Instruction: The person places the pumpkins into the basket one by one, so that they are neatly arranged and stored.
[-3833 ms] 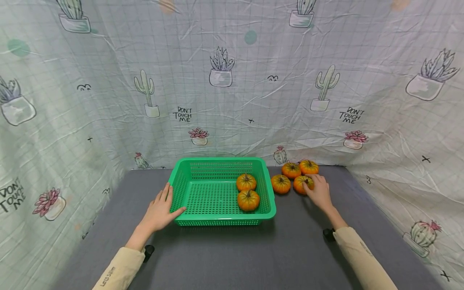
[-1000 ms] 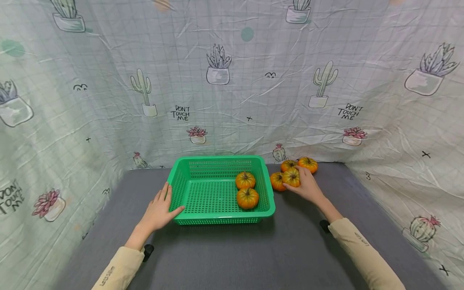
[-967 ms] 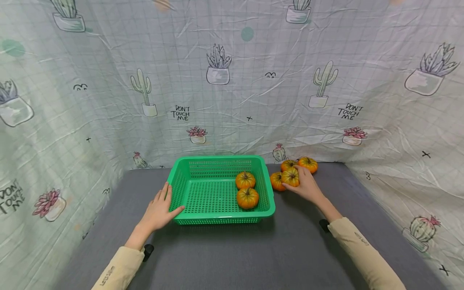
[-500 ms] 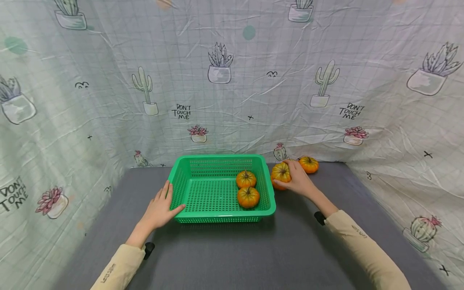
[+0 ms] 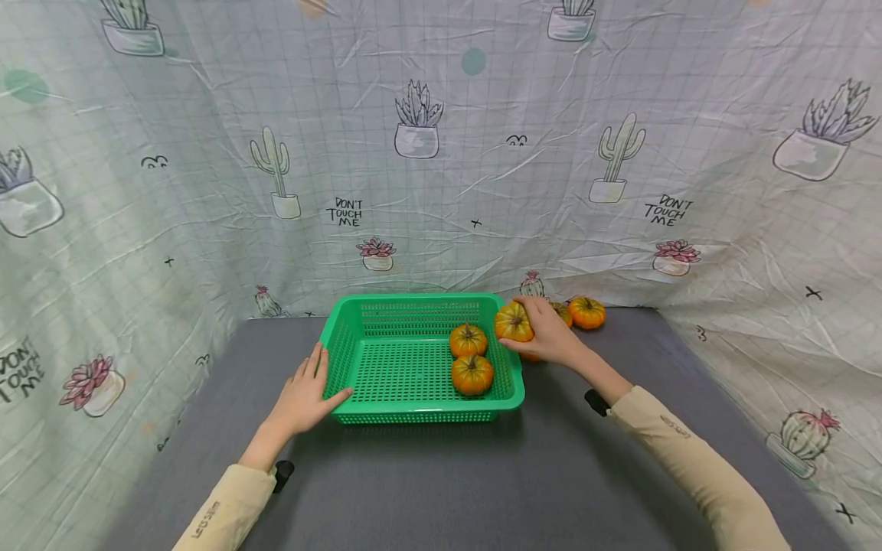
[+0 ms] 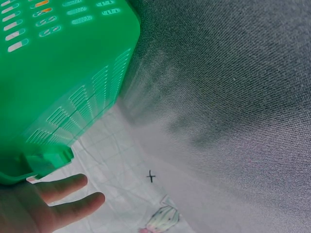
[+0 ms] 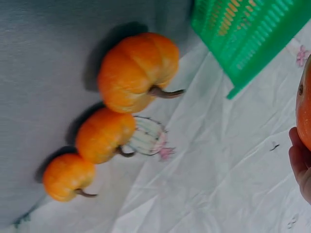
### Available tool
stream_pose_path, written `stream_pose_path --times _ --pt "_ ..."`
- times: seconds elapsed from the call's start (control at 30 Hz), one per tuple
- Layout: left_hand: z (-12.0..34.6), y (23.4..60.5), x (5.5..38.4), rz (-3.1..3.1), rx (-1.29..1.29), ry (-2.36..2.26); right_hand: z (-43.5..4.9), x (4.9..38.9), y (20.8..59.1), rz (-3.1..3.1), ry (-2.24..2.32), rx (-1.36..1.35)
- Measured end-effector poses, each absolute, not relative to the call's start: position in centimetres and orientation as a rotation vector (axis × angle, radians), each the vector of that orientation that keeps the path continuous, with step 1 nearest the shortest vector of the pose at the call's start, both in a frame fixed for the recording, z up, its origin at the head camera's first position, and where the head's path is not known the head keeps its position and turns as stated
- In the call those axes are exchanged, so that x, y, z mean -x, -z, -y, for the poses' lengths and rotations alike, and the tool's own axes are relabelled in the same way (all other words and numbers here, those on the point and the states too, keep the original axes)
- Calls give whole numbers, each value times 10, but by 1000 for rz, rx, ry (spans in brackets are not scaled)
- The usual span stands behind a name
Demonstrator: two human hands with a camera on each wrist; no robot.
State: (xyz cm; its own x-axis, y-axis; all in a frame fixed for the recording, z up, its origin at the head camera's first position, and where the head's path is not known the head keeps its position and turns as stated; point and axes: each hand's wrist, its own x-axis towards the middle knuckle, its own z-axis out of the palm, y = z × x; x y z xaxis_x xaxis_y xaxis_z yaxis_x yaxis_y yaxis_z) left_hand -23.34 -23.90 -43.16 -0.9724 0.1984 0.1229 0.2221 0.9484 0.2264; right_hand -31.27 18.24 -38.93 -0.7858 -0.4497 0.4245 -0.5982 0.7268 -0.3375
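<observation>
My right hand (image 5: 547, 334) holds a small orange pumpkin (image 5: 514, 322) between thumb and fingers, above the right rim of the green plastic basket (image 5: 427, 409). In the right wrist view, part of that held pumpkin (image 7: 305, 109) shows at the right edge. Two more pumpkins, a rear one (image 5: 467, 340) and a front one (image 5: 472, 375), sit inside the basket along its right side. My left hand (image 5: 300, 400) rests on the basket's left rim with fingers extended. From the left wrist, two straight fingers (image 6: 73, 196) show below the basket's corner.
Three pumpkins stand on the grey table (image 5: 441, 490) right of the basket, lined up in the right wrist view: a near one (image 7: 138, 73), a middle one (image 7: 105, 136) and a far one (image 7: 69, 177). A patterned cloth (image 5: 475, 184) hangs behind and at both sides.
My right hand has gripped a pumpkin from the group on the table, lifted it and carried it left to the basket's right rim. My left hand has stayed on the left rim.
</observation>
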Motion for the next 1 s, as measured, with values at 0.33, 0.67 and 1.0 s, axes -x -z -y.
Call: stream_pose_path --times 0.33,0.67,1.0 --pt "239 430 232 2986 319 359 -157 316 374 2556 -560 -981" --pt "238 431 232 3004 322 354 -128 318 358 2538 -447 -1082" --pt "236 430 232 2989 315 366 -103 322 355 2550 -412 -1137"
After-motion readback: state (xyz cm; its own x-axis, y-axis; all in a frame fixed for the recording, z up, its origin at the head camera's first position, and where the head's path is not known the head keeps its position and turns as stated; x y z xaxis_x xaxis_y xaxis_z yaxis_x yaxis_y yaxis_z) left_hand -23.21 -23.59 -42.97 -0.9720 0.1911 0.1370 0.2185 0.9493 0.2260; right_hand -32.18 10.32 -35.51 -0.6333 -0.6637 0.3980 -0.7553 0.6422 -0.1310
